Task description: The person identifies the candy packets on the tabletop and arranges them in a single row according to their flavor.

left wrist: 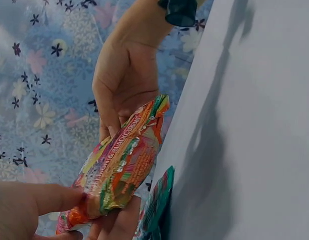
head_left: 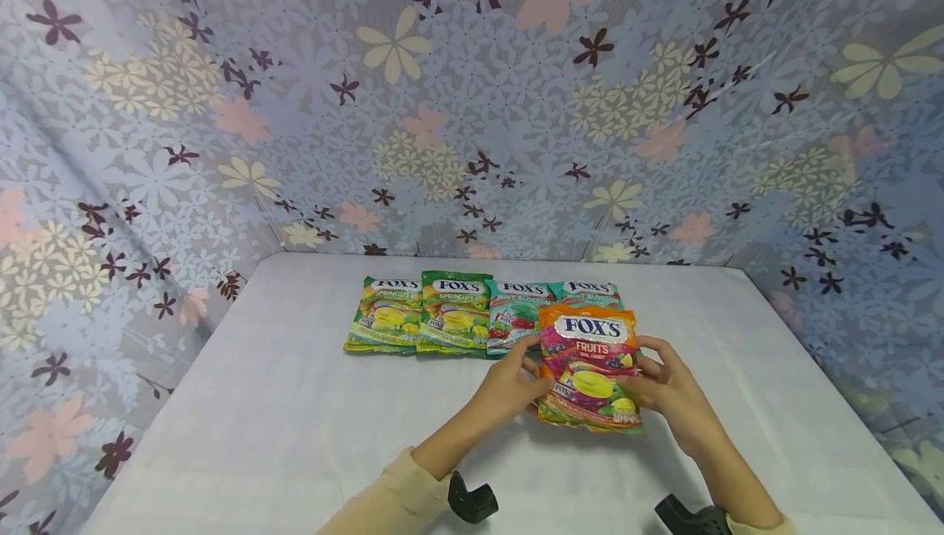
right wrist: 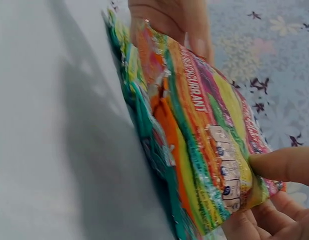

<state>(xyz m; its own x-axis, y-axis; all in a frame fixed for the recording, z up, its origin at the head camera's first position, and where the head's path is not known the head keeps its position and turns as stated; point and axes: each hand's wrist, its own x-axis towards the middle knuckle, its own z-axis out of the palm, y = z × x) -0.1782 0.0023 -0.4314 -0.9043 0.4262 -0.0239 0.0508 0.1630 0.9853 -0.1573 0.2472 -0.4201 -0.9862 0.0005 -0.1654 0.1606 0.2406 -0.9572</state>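
An orange and pink Fox's Fruits candy bag (head_left: 588, 367) is held up off the white table between both hands, its printed front tilted toward the head camera. My left hand (head_left: 512, 382) grips its left side, thumb on the front and fingers behind. On the opposite side my right hand (head_left: 674, 392) pinches the edge the same way, and in the right wrist view its thumb (right wrist: 282, 166) presses the wrapper. Behind the held bag lie two teal Mint Blossom bags (head_left: 519, 318), the right one (head_left: 590, 292) partly covered by it.
Two green Spring Tea bags, one at far left (head_left: 385, 315) and one beside it (head_left: 455, 314), continue the row on the white tabletop (head_left: 295, 404). A flowered cloth (head_left: 472, 109) rises behind the table and along its sides. Dark wrist mounts (head_left: 472, 500) sit on both forearms.
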